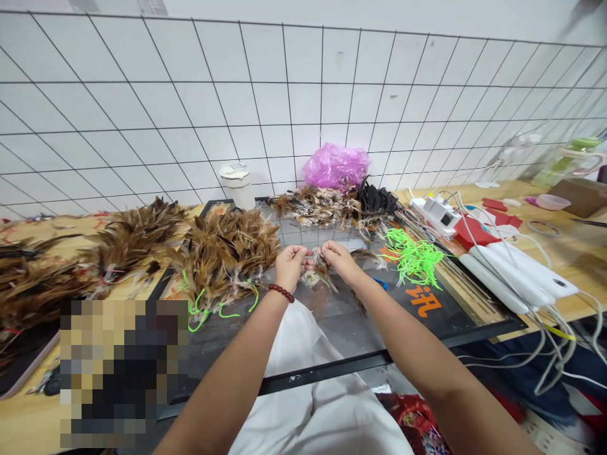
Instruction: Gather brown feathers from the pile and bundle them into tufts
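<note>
My left hand (pixel 290 265), with a dark red bead bracelet (pixel 281 292) at its wrist, is closed in a pinch; what lies between its fingertips is too small to make out. Just beside it, my right hand (pixel 339 259) pinches a small bunch of feathers (pixel 323 270), which hangs below the fingertips. Both hands are above a dark glass-like panel (pixel 351 328) with a black frame. To the left lies a big heap of brown feathers (pixel 232 246) with bright green cords at its lower edge. Loose green cords (pixel 413 256) are piled to the right.
More brown feathers (pixel 137 234) lie farther left. At the back are a white lidded cup (pixel 238 184), a pink plastic bag (pixel 336 165) and black strips (pixel 377 201). White power banks (pixel 521 272) with tangled cables, a charger (pixel 439 213) and red pieces (pixel 474 234) sit right.
</note>
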A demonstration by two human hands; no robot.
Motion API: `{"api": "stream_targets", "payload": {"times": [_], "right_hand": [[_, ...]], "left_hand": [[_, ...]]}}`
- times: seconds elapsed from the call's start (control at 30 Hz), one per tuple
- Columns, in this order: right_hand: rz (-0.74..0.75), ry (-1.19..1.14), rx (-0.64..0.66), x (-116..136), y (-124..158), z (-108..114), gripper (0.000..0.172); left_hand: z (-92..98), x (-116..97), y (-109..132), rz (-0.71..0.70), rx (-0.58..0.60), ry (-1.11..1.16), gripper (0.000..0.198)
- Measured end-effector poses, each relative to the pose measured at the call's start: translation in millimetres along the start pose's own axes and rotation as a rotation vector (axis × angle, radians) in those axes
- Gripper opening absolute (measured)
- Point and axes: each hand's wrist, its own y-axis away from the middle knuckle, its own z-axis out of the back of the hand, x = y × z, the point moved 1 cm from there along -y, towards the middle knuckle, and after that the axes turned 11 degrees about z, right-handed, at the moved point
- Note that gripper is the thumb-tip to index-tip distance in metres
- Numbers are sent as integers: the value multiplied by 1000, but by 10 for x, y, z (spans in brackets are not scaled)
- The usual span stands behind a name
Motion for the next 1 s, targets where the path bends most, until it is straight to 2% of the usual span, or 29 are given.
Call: {"api": "stream_targets", "payload": {"times": [0.23,0.37,0.47,0.6,0.77,0.9,1.0], "right_hand": [[63,136,29,63,6,-70,18],[71,166,-38,43,0,-81,17],[99,134,-62,20,-3,-80,18],[109,105,-52,9,-5,-60,20],[47,32,-135,49,-19,10,19],[18,-67,-29,122,-18,-9,25],[37,-121,-27,155,-14,-37,25]], "left_hand": [[-49,-29,47,19,-106,99,19],[-79,-55,91,5,-2,118,32],[-81,-36,86,8,94,43,48],[-59,-10,64,-4,99,-7,38],[-57,-28,78,-43,100,24,34],[-60,-30,81,-62,79,27,34],[-56,-12,66,-50,93,23,35]]}}
